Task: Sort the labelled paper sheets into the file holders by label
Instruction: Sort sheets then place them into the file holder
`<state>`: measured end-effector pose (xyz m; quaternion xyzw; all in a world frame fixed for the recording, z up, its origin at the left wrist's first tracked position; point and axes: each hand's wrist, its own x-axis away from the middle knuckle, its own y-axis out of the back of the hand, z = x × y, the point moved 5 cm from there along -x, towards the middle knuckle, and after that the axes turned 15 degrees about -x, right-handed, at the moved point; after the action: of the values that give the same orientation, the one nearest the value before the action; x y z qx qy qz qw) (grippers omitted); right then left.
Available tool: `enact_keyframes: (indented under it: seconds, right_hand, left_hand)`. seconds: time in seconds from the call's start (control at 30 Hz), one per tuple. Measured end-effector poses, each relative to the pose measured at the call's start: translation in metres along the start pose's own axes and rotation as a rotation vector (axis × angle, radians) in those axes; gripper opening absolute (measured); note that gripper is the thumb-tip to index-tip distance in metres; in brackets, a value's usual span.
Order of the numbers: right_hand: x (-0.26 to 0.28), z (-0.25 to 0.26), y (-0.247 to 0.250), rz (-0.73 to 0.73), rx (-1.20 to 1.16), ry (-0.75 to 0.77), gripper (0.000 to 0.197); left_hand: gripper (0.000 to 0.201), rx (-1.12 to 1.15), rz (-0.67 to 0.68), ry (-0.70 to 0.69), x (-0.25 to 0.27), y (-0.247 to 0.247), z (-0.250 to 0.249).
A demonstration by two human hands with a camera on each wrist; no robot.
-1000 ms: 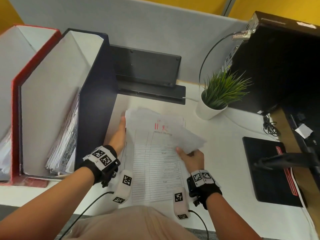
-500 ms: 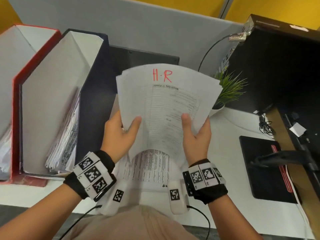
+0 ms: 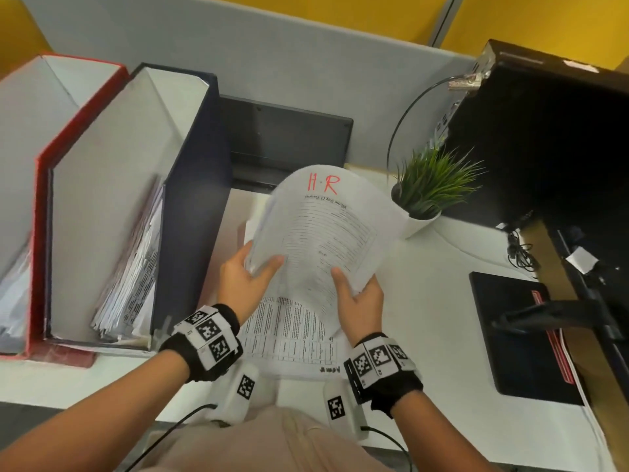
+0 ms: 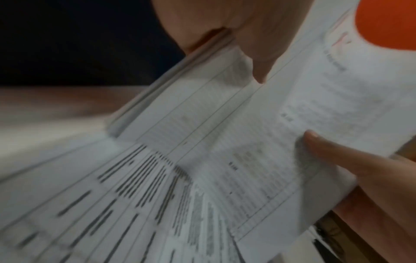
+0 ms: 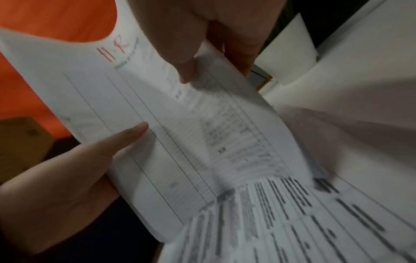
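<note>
A bundle of printed sheets (image 3: 326,229) marked "H-R" in red is held above the desk, curving away from me. My left hand (image 3: 250,272) grips its left edge, thumb on top. My right hand (image 3: 354,291) grips its lower right edge, thumb on the front face. The same bundle (image 4: 270,142) fills the left wrist view, and the "H-R" bundle (image 5: 157,115) fills the right wrist view. More printed sheets (image 3: 289,338) lie flat on the desk under my hands. A dark blue file holder (image 3: 194,199) with papers inside stands at left, with a red file holder (image 3: 37,206) beyond it.
A small potted plant (image 3: 429,189) stands just right of the bundle. A black device (image 3: 289,137) leans against the grey partition behind. A black computer case (image 3: 544,137) and a dark pad (image 3: 510,332) are at right.
Both hands lifted the H-R bundle off the desk stack and raised it upright. Since half a second ago it has tipped away and lowered, and the left thumb moved onto its left edge.
</note>
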<state>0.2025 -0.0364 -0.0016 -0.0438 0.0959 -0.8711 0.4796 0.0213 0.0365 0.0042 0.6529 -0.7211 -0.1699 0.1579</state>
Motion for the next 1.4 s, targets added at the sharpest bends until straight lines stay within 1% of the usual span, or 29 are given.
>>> enact_keyframes:
  seconds: [0.03, 0.1, 0.17, 0.23, 0.33, 0.37, 0.43, 0.47, 0.53, 0.6, 0.63, 0.73, 0.8, 0.87, 0.93, 1.0, 1.1, 1.17, 1.23, 1.3, 1.37, 1.4]
  right_hand:
    - [-0.001, -0.002, -0.001, 0.005, 0.000, -0.009, 0.027]
    - [-0.006, 0.004, -0.003, 0.016, 0.001, 0.007, 0.027]
    - [-0.014, 0.017, -0.006, 0.029, -0.013, 0.042, 0.027]
    - [-0.021, 0.033, -0.010, 0.064, -0.045, 0.083, 0.028]
    - [-0.026, 0.048, -0.014, 0.157, -0.032, 0.124, 0.024]
    - [-0.027, 0.047, -0.012, 0.173, 0.004, 0.114, 0.027]
    - [-0.030, 0.034, -0.004, 0.185, 0.100, 0.068, 0.035]
    - [-0.031, 0.025, 0.001, 0.179, 0.156, 0.034, 0.036]
    - [-0.031, 0.003, 0.013, 0.152, 0.263, -0.044, 0.032]
    - [-0.031, -0.018, 0.027, 0.115, 0.349, -0.113, 0.032]
    - [-0.030, -0.027, 0.033, 0.096, 0.400, -0.129, 0.035]
    - [-0.028, -0.043, 0.048, 0.001, 0.585, -0.128, 0.051]
    - [-0.024, -0.050, 0.050, -0.047, 0.680, -0.124, 0.063]
    - [-0.020, -0.061, 0.050, -0.065, 0.738, -0.172, 0.074]
    - [-0.020, -0.069, 0.048, -0.059, 0.772, -0.242, 0.082]
    - [-0.023, -0.073, 0.046, -0.069, 0.783, -0.250, 0.083]
    - [-0.022, -0.074, 0.041, -0.043, 0.807, -0.239, 0.078]
    - [-0.022, -0.076, 0.043, -0.042, 0.795, -0.242, 0.081]
    - [-0.022, -0.078, 0.047, -0.016, 0.793, -0.286, 0.087]
    - [-0.023, -0.078, 0.050, 0.006, 0.785, -0.294, 0.089]
    - [-0.023, -0.076, 0.049, -0.001, 0.786, -0.312, 0.091]
    - [-0.023, -0.076, 0.049, -0.006, 0.785, -0.329, 0.091]
  left_hand:
    - [0.035, -0.001, 0.010, 0.045, -0.002, -0.001, 0.005]
    - [0.037, -0.015, -0.007, 0.094, -0.007, 0.004, 0.002]
    - [0.029, -0.066, -0.025, 0.090, -0.011, 0.016, -0.016]
    - [0.020, -0.137, -0.049, 0.056, -0.016, 0.037, -0.041]
    - [0.023, -0.200, -0.059, 0.007, -0.023, 0.084, -0.075]
    - [0.026, -0.214, -0.056, 0.004, -0.025, 0.105, -0.084]
    - [0.034, -0.231, -0.061, 0.042, -0.028, 0.153, -0.094]
    - [0.039, -0.265, -0.079, 0.080, -0.028, 0.180, -0.095]
    - [0.049, -0.376, -0.118, 0.199, -0.027, 0.232, -0.088]
    - [0.048, -0.493, -0.120, 0.329, -0.025, 0.278, -0.076]
    - [0.049, -0.522, -0.121, 0.396, -0.022, 0.299, -0.069]
    - [0.064, -0.587, -0.150, 0.545, -0.020, 0.347, -0.047]
    - [0.060, -0.711, -0.215, 0.621, -0.024, 0.368, -0.033]
    - [0.056, -0.821, -0.253, 0.659, -0.032, 0.376, -0.020]
    - [0.057, -0.870, -0.245, 0.631, -0.043, 0.367, -0.007]
    - [0.056, -0.944, -0.221, 0.586, -0.054, 0.348, 0.008]
    - [0.055, -1.045, -0.198, 0.557, -0.066, 0.319, 0.029]
    - [0.053, -1.117, -0.142, 0.537, -0.077, 0.303, 0.043]
    - [0.047, -1.160, -0.063, 0.528, -0.088, 0.292, 0.055]
    - [0.035, -1.203, -0.006, 0.516, -0.095, 0.285, 0.063]
    - [0.022, -1.257, 0.005, 0.511, -0.100, 0.284, 0.070]
    - [0.019, -1.277, 0.019, 0.513, -0.101, 0.284, 0.073]
